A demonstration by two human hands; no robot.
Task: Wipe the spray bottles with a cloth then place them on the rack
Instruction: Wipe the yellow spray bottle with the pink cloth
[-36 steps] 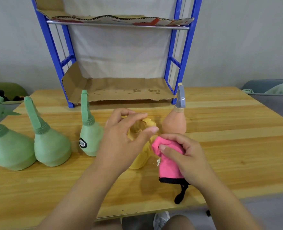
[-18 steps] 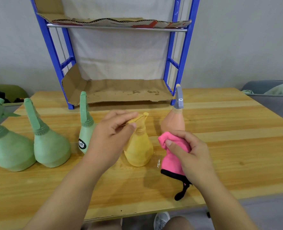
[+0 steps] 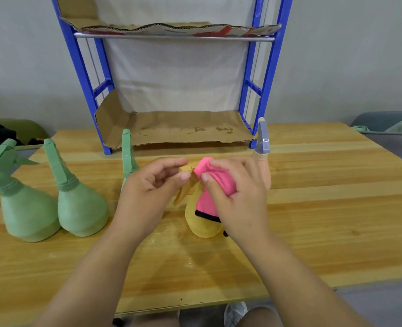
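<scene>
- Table (image 3: 313, 208): light wood. It carries all the bottles and both hands work over its middle.
- Rack (image 3: 268, 74): blue frame at the table's far edge, lower shelf lined with cardboard (image 3: 183, 126). No bottle shows on it, so placing is all still to do.
- Green spray bottles: two stand side by side at left (image 3: 27, 208) (image 3: 79, 206), and a third (image 3: 127, 149) is mostly hidden behind the left hand.
- Peach bottle (image 3: 263, 140): grey nozzle, just behind the right hand.
- Yellow spray bottle (image 3: 202, 225): base on the table between the hands, in front of the rack. It has a matte, rounded body narrowing to the neck.
- Step in hand, as judged: wiping the yellow bottle's neck and head.
- Left hand (image 3: 148, 192): thumb and curled fingers pinch the sprayer head, steadying it.
- Right hand (image 3: 240, 199): fingers curl round the pink cloth (image 3: 209, 199), pressing it against the neck.
- Cloth: black-trimmed hem hangs over the bottle's shoulder.
- Next move calls for working the cloth down round the body, with the top held firm so the bottle does not tip.
</scene>
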